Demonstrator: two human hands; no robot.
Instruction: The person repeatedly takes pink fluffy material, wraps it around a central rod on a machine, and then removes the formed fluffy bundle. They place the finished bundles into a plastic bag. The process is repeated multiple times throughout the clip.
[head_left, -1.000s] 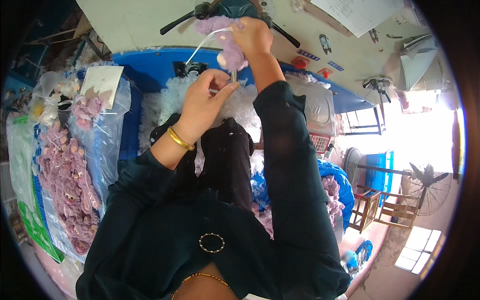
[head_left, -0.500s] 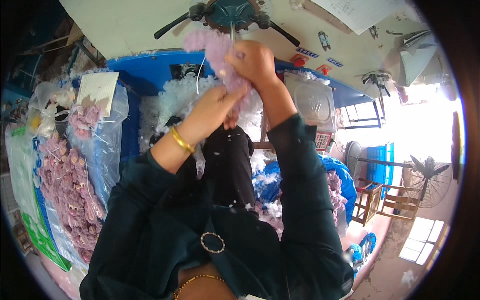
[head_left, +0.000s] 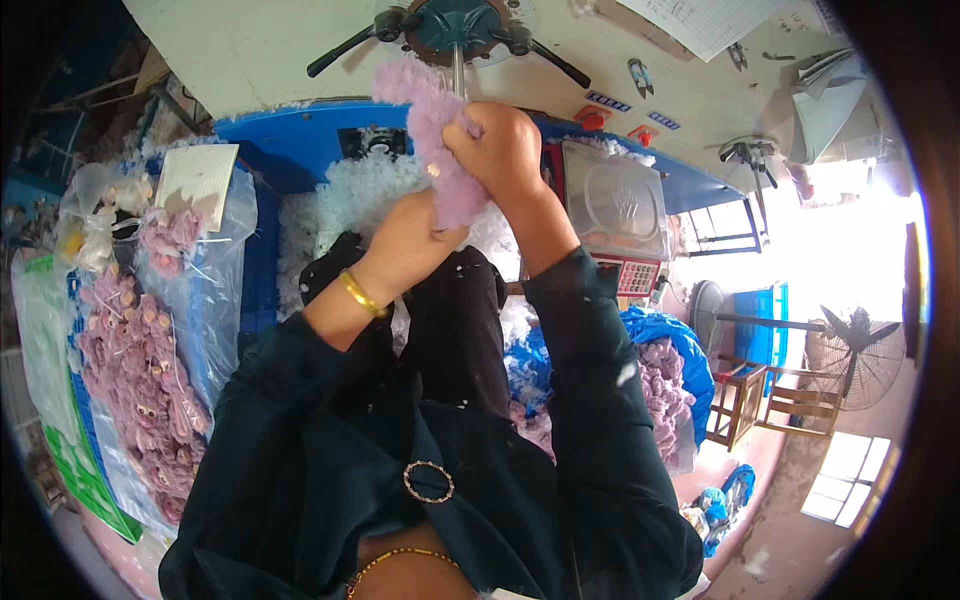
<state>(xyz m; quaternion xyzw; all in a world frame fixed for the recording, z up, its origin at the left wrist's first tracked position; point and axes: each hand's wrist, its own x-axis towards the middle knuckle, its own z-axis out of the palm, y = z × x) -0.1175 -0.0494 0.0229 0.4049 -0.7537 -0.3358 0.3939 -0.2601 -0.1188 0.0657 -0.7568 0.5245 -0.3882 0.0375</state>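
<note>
A fuzzy purple plush toy point(head_left: 432, 125) hangs just below the metal nozzle point(head_left: 458, 70) of a machine head, held between my two hands. My right hand point(head_left: 500, 150) is closed around its upper right side, close to the nozzle. Lower down, my left hand point(head_left: 415, 235) grips the toy's bottom end, and a small pale round spot shows on the plush between the hands. Whether the nozzle tip reaches inside the plush is hidden by my right hand and the fur.
White stuffing fluff point(head_left: 370, 180) fills the blue-edged tray below the machine. Many purple plush toys point(head_left: 150, 385) are heaped at the left; a blue bag point(head_left: 700, 360) holds more at the right. Thread snips point(head_left: 640, 76) and a red button point(head_left: 593, 119) are on the machine table.
My left hand has shifted slightly down and left, gripping the toy's lower end. My right hand has lowered a little. A white strip beside the toy no longer shows.
</note>
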